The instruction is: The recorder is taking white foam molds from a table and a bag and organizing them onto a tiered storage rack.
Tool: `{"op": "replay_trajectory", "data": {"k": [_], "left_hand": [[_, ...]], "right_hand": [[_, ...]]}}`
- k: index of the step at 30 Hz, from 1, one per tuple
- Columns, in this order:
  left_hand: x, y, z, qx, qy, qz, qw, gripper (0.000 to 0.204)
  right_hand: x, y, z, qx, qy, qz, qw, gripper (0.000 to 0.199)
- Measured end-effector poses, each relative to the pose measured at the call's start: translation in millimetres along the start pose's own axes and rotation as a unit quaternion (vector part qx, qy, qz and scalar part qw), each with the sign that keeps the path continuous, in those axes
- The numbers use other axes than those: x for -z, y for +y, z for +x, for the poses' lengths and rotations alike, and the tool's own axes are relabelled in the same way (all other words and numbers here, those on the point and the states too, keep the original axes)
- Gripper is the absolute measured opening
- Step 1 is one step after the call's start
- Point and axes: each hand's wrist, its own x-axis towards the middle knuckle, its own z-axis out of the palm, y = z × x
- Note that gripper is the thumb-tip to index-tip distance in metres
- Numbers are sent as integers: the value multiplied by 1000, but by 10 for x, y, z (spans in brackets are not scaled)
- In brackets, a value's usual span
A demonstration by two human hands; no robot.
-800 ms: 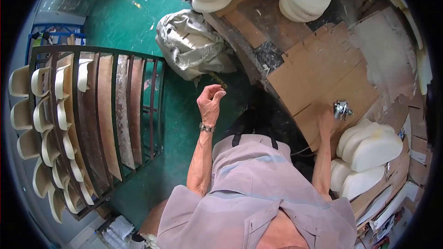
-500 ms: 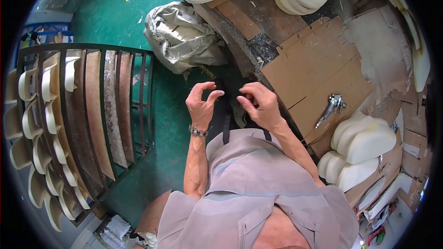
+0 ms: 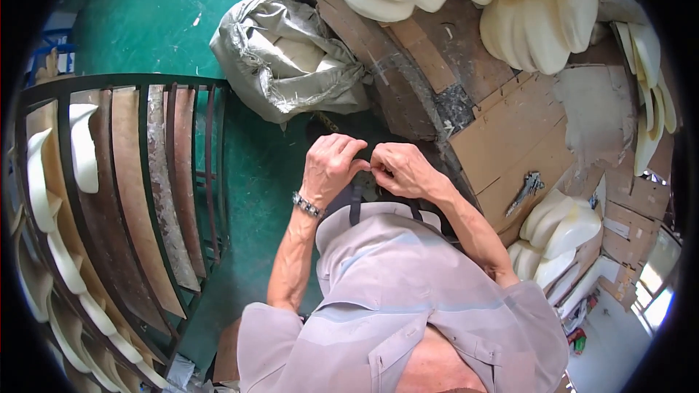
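Left hand [image 3: 331, 166]: thumb and forefinger apart.
Right hand [image 3: 404, 169]: curled, just beside; we cannot tell its grip.
Spray gun [image 3: 524, 193]: shiny metal, on flat brown cardboard [image 3: 510, 138].
Gun axis: diagonal; slender end toward cardboard's near corner.
Pieces alongside [image 3: 571, 233]: cream, smooth, rounded.

I can read no words, labels, brands, numbers or signs from here through the head camera's downward view.
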Motion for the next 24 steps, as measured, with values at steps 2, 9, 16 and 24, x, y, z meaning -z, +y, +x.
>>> {"op": "replay_trajectory", "data": {"k": [2, 9, 16, 24], "left_hand": [[209, -284, 77, -39, -46, 3, 998, 42], [605, -928, 346, -5, -18, -42, 999, 46], [316, -1451, 490, 174, 88, -184, 963, 25], [-1023, -3276, 1075, 160, -2, -50, 986, 20]], "right_hand": [[-91, -32, 283, -54, -62, 94, 992, 10], [-435, -99, 1039, -104, 47, 101, 988, 10], [-398, 975, 1210, -367, 77, 95, 922, 19], [-1066, 2683, 1692, -189, -9, -163, 968, 49]]}}
